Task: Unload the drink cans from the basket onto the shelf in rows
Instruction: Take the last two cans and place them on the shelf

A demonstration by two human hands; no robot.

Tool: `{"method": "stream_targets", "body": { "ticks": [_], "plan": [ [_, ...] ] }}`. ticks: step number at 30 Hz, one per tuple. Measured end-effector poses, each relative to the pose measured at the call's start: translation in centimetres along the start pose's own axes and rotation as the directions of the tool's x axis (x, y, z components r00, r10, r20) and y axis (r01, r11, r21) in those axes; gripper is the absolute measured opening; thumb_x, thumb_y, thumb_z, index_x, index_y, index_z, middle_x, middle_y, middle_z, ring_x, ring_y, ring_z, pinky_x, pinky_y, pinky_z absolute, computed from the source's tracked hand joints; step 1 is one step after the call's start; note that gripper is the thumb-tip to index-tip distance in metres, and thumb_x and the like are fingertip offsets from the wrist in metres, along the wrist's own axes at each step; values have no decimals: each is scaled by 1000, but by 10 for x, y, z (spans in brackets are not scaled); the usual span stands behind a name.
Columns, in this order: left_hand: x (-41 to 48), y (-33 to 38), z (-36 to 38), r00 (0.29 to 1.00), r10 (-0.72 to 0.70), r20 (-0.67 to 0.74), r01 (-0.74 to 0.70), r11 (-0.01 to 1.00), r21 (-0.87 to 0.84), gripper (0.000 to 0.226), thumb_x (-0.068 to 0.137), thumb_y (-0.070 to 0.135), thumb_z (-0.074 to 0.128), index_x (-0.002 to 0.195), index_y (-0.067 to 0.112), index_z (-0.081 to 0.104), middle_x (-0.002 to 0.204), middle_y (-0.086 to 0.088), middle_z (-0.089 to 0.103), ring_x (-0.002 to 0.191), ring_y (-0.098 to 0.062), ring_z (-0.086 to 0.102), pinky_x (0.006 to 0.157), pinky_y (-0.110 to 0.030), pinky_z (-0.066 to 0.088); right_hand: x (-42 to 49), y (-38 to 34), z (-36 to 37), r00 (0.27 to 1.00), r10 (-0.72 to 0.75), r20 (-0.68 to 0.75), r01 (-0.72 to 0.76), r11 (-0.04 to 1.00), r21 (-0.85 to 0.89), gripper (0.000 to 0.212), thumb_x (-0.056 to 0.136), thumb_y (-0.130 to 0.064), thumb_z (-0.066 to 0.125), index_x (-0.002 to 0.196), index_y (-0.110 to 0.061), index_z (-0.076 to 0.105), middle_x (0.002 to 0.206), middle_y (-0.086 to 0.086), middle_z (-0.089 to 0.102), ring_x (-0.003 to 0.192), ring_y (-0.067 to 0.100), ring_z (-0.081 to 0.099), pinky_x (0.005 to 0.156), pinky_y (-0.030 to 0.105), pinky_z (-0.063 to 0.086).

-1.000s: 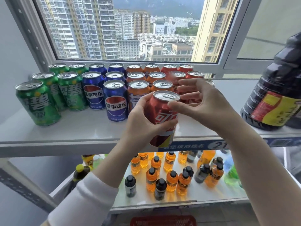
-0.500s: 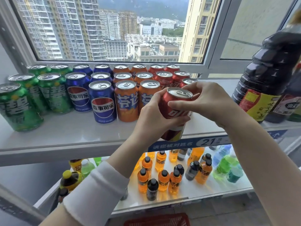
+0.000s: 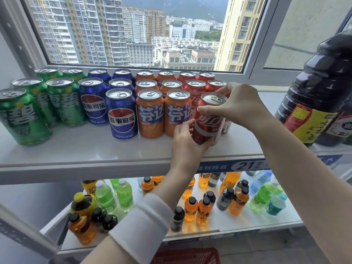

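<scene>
Head view: red cola can (image 3: 208, 119) between my hands.
My left hand (image 3: 185, 143) wraps its base, right hand (image 3: 238, 107) pinches its rim; it tilts beside the front orange can (image 3: 177, 115) on the shelf (image 3: 76, 151).

Five green aluminium drink cans (image 3: 62, 103), five blue cans (image 3: 122, 119), six orange cans (image 3: 150, 115) and five red cans (image 3: 206, 122) are in view; the right hand (image 3: 238, 105) blocks part of that group. Two large dark plastic bottles (image 3: 323, 82). Roughly two dozen small plastic bottles (image 3: 204, 210), too crowded for an exact count.
</scene>
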State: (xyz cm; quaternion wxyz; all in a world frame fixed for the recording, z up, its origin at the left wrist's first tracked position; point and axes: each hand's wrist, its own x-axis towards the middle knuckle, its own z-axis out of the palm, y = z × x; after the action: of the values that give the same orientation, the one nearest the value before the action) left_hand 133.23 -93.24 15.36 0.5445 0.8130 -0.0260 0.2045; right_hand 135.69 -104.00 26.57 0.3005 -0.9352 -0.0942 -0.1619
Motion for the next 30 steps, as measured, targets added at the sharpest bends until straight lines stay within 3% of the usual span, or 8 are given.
{"method": "stream_targets", "body": {
  "ticks": [5,9,14,20,25,30],
  "plan": [
    [-1,-5,-4,1000,8,-8,-8,1000,27,61,77,26,72,131,15,45,126,-2,49,110,-11,52,94,-22,46,9,-6,4,1000,-28,-8,26,985,-172,79,59,-59,76,104,4,63,102,16,68,94,30,62,81,44,52],
    [4,-4,-10,1000,20,23,-21,998,53,57,79,20,71,131,14,47,123,-2,53,111,-12,53,96,-29,48,15,-6,12,998,-46,-38,35,970,-239,77,59,-62,74,101,1,64,99,14,68,91,29,62,78,42,52],
    [5,-3,-10,999,-7,45,4,998,60,54,81,15,69,131,12,48,124,-4,54,111,-14,54,97,-27,47,23,2,19,997,-55,-57,40,970,-239,76,57,-64,74,97,0,65,96,11,67,91,27,61,78,40,51],
    [-3,2,-8,996,-54,76,51,997,51,57,84,19,66,136,11,43,131,-5,50,120,-17,49,103,-34,43,30,11,27,993,-94,-71,77,973,-219,76,56,-69,70,98,-7,64,101,8,66,105,27,55,79,32,44],
    [-18,11,-4,973,-135,188,151,986,-73,56,90,21,58,141,10,36,134,-4,52,120,-13,51,97,-22,42,31,16,29,991,-107,-83,83,964,-254,77,56,-73,66,99,-9,63,101,6,65,109,26,51,76,29,38],
    [-17,16,-4,963,-164,215,193,974,-118,54,93,17,54,143,11,33,136,-3,52,124,-13,48,92,-17,38,33,17,19,988,-148,44,154,910,-385,84,58,-78,57,102,-7,64,99,7,65,109,30,45,80,35,39]
  ]
}}
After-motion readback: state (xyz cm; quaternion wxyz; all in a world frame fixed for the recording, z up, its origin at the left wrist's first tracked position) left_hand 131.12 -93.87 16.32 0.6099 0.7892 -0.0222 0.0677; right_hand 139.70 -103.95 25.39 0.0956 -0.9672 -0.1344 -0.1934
